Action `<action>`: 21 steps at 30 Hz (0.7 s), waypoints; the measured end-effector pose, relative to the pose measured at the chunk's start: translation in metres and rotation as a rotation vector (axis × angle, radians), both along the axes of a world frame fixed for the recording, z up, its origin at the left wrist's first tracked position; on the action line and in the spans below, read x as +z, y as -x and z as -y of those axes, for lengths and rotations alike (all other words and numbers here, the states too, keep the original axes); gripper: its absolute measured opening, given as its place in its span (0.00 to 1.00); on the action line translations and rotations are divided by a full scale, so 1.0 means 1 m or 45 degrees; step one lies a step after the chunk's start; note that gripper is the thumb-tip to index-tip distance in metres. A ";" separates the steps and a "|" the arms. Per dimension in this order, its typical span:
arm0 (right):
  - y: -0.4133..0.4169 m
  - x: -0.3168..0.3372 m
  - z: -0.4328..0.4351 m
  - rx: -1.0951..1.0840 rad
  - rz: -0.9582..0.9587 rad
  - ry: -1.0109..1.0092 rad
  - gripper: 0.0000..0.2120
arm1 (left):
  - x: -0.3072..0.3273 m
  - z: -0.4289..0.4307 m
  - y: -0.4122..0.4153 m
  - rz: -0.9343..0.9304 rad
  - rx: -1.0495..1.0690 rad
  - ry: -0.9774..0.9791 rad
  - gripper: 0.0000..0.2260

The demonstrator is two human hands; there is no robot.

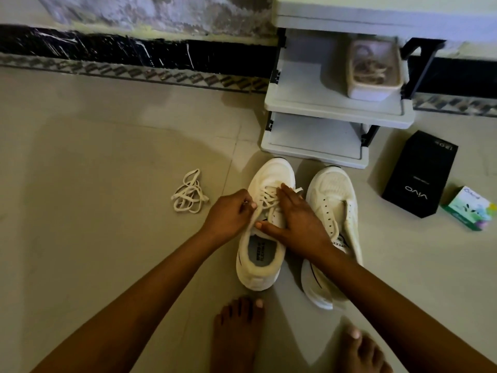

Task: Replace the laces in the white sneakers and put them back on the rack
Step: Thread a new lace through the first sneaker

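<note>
Two white sneakers stand side by side on the tiled floor below the rack. The left sneaker [271,176] carries a white lace through its eyelets. My left hand [228,214] pinches a strand of that lace at the shoe's left side. My right hand [298,222] lies flat across the tongue and collar, thumb pointing left, pressing the shoe down. The right sneaker [333,195] has bare eyelets and no lace, and my right forearm crosses its heel. A loose white lace [189,196] lies bundled on the floor to the left.
A grey plastic shoe rack [317,106] stands against the wall, with a tub of tangled laces [373,71] on its upper shelf. A black phone box [422,176] and a small green box [469,208] lie at the right. My bare feet [239,335] are at the bottom.
</note>
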State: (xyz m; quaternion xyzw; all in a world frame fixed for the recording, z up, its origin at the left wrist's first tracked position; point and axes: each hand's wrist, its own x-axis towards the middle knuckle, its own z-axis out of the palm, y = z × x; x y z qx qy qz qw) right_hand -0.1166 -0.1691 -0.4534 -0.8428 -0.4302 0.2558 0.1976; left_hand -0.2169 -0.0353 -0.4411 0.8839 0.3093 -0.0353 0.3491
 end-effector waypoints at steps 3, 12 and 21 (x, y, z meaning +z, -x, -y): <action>0.000 0.000 -0.001 0.015 0.000 0.020 0.44 | 0.023 -0.005 -0.007 0.164 0.196 0.546 0.09; -0.002 -0.001 -0.001 0.006 -0.036 0.036 0.45 | 0.026 -0.015 -0.009 0.219 0.269 0.500 0.06; -0.002 -0.001 -0.002 0.018 0.000 0.053 0.44 | 0.004 -0.004 -0.008 0.141 -0.024 0.020 0.04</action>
